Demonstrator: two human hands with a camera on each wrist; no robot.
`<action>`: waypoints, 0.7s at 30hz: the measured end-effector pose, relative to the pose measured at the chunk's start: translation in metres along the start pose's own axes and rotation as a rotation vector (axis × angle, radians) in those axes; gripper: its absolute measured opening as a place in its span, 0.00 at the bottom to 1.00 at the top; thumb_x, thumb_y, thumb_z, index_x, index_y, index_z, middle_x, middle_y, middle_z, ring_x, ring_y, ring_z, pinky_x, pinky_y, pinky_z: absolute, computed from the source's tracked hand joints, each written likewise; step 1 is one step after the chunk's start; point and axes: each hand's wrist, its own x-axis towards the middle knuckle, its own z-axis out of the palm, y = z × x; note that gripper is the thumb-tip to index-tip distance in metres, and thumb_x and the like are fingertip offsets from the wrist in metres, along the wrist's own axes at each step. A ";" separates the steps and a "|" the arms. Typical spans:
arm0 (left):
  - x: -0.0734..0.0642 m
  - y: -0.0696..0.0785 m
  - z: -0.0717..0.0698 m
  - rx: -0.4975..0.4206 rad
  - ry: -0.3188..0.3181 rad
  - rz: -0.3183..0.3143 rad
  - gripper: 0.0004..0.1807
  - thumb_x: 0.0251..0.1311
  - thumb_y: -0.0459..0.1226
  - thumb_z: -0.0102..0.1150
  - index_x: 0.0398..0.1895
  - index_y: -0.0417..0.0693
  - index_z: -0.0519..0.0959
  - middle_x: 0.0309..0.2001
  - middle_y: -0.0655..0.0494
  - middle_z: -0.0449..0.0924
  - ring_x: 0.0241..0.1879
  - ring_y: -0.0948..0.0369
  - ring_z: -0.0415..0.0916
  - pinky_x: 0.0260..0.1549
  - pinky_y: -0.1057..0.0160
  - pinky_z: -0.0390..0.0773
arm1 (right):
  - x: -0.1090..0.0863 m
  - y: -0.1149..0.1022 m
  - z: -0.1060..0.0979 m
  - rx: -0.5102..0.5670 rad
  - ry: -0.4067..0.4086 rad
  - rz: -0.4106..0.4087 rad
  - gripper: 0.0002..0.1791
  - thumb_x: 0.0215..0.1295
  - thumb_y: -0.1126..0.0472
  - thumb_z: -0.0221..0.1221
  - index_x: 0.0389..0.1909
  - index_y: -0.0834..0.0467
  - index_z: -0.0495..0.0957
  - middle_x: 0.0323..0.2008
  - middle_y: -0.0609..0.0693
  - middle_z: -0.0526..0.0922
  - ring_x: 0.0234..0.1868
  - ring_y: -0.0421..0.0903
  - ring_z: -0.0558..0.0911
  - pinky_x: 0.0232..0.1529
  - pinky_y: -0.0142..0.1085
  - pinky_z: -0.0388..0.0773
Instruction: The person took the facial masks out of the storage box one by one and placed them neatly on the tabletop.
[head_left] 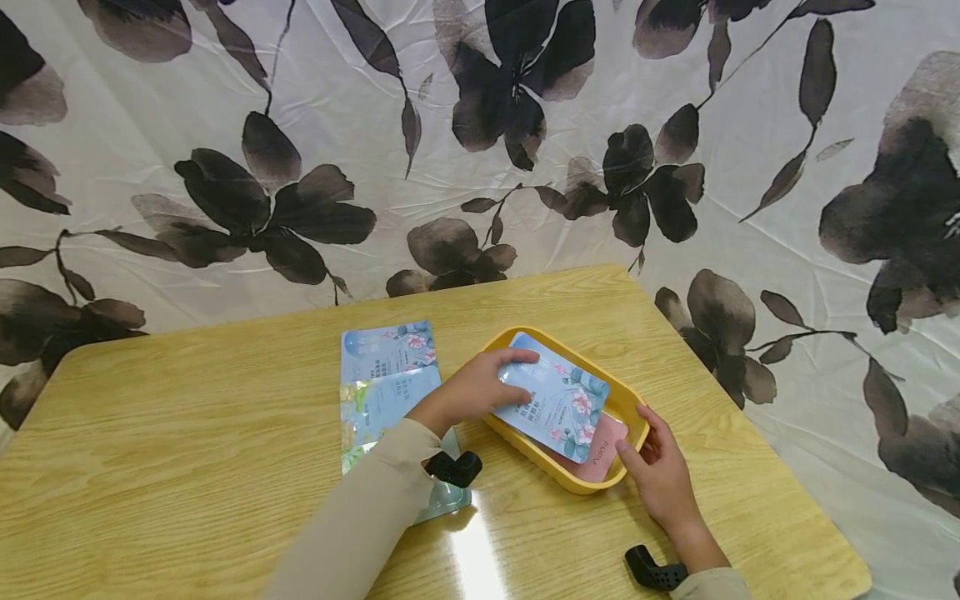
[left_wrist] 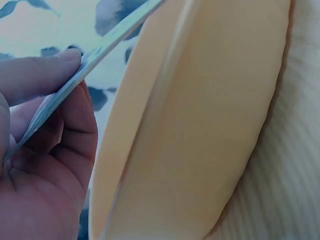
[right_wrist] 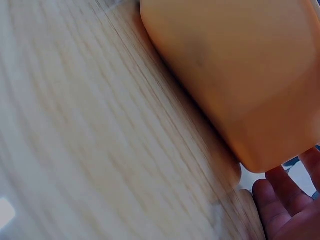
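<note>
In the head view my left hand [head_left: 480,385] pinches a flat blue face mask packet [head_left: 558,398] with pink flowers, over the yellow plastic basket [head_left: 587,486]. The left wrist view shows this packet [left_wrist: 95,59] edge-on between thumb and fingers, beside the basket's wall [left_wrist: 200,115]. A pink packet [head_left: 602,450] lies partly beneath it inside the basket; the rest of the contents is hidden. My right hand [head_left: 663,477] grips the basket's right end, thumb at the rim. In the right wrist view its fingers [right_wrist: 285,192] touch the basket's lower corner.
Left of the basket, several overlapping packets lie on the wooden table [head_left: 187,442]: a blue floral one [head_left: 386,346], a blue-green one [head_left: 390,404] and others partly behind my left sleeve [head_left: 367,508]. A floral cloth [head_left: 315,108] hangs behind the table.
</note>
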 end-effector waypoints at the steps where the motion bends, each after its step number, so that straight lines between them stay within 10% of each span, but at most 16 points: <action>1: -0.001 0.000 -0.004 -0.007 0.007 0.002 0.30 0.61 0.34 0.69 0.67 0.57 0.76 0.64 0.51 0.71 0.48 0.57 0.74 0.51 0.61 0.74 | 0.000 0.000 0.000 -0.002 0.002 -0.007 0.35 0.72 0.65 0.59 0.74 0.67 0.55 0.69 0.70 0.63 0.66 0.64 0.68 0.52 0.14 0.64; 21: -0.052 -0.040 -0.098 -0.099 0.234 -0.045 0.33 0.65 0.35 0.65 0.73 0.53 0.68 0.66 0.43 0.66 0.48 0.53 0.76 0.44 0.64 0.77 | 0.000 -0.001 0.002 0.008 0.006 -0.001 0.34 0.72 0.64 0.59 0.74 0.66 0.56 0.69 0.69 0.63 0.65 0.60 0.68 0.52 0.16 0.66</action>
